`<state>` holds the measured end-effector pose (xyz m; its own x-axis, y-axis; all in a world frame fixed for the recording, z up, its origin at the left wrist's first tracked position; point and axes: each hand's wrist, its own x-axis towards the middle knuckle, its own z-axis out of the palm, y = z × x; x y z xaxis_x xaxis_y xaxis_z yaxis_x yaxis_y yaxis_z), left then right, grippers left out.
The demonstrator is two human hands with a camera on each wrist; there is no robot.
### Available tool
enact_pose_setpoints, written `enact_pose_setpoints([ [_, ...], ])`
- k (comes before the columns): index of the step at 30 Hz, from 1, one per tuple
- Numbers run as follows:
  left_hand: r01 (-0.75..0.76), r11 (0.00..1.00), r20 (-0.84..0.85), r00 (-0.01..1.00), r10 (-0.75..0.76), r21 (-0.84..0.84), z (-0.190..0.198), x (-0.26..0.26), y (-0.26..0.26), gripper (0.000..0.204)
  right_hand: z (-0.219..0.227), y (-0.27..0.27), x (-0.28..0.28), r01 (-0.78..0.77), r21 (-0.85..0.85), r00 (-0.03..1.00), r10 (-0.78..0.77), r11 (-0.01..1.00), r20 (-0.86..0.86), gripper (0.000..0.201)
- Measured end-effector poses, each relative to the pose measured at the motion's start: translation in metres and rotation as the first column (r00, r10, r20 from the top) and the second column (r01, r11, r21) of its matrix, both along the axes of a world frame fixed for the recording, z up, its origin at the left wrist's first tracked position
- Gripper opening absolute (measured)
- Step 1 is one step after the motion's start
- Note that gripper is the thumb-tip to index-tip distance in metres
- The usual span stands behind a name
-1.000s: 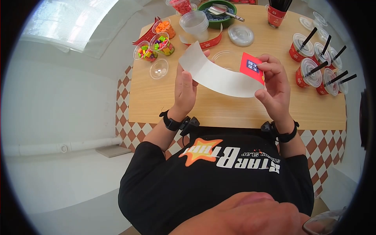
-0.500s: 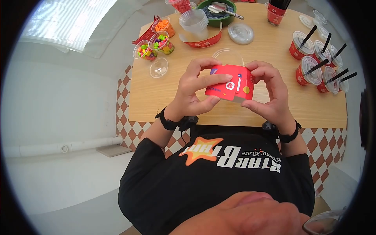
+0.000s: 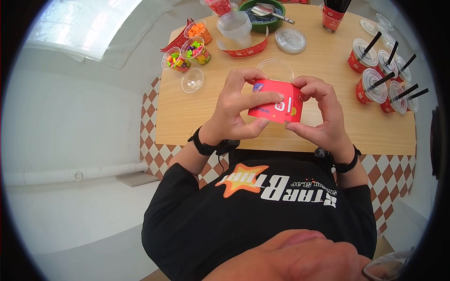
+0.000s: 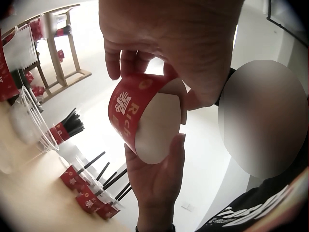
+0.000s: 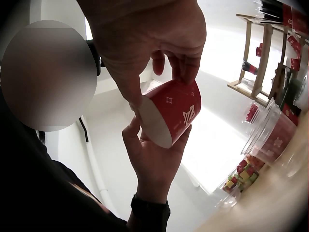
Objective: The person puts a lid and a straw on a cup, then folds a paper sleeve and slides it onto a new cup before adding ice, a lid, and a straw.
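Above the table's near side, both hands hold a red printed paper cup sleeve bent round into a ring. The left hand pinches its left part, index finger lying across the outer face and thumb at the lower edge. At the other end the right hand grips the sleeve between thumb and curled fingers. A tab and a white slot show on the outside, where the ends overlap. In the left wrist view the sleeve shows its plain white inside. Gold and white lettering runs along its outer face.
Several lidded cups with black straws stand at the right. Cups of colourful cubes and a clear dome lid are at the left. Behind are stacked clear cups, a flat sleeve, lids and a green bowl with a scoop.
The sleeve was a long open strip with its white side up; its ends have been brought together into a ring. Both hands have moved closer together, the left turning over onto the outer face.
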<state>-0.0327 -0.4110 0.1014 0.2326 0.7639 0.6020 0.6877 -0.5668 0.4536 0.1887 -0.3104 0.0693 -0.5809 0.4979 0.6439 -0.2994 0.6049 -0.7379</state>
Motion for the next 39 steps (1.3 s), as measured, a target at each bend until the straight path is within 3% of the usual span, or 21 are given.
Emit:
enact_pose_setpoints([
  [9, -0.059, 0.998, 0.077, 0.995, 0.059, 0.001, -0.0014, -0.0022, -0.0014, 0.048, -0.0031, 0.0003, 0.0004, -0.017, -0.033, 1.000, 0.016, 0.999, -0.021, 0.064],
  [16, -0.031, 0.999, 0.032, 0.999, 0.031, 0.004, -0.0010, -0.0061, -0.0028, 0.050, -0.0054, 0.0008, -0.0007, -0.043, -0.065, 0.997, 0.039, 0.997, -0.063, 0.062],
  [18, -0.050, 0.999, 0.122, 0.991, 0.050, 0.004, -0.0004, -0.0030, -0.0028, 0.047, -0.0051, 0.0012, -0.0005, -0.048, -0.061, 0.997, 0.044, 0.997, -0.063, 0.062],
  [22, -0.044, 0.999, 0.133, 0.990, 0.043, 0.004, -0.0010, -0.0010, -0.0027, 0.048, -0.0036, 0.0010, -0.0002, -0.056, -0.042, 0.997, 0.054, 0.998, -0.058, 0.062],
  [37, -0.041, 0.999, 0.095, 0.995, 0.040, 0.010, 0.0004, 0.0006, -0.0045, 0.047, 0.0028, -0.0039, -0.0020, -0.120, -0.067, 0.993, 0.119, 0.991, -0.016, 0.054],
  [39, -0.021, 0.999, -0.006, 1.000, 0.021, 0.024, 0.0010, -0.0015, -0.0045, 0.049, 0.0007, -0.0045, -0.0031, -0.104, -0.064, 0.995, 0.104, 0.992, -0.007, 0.053],
])
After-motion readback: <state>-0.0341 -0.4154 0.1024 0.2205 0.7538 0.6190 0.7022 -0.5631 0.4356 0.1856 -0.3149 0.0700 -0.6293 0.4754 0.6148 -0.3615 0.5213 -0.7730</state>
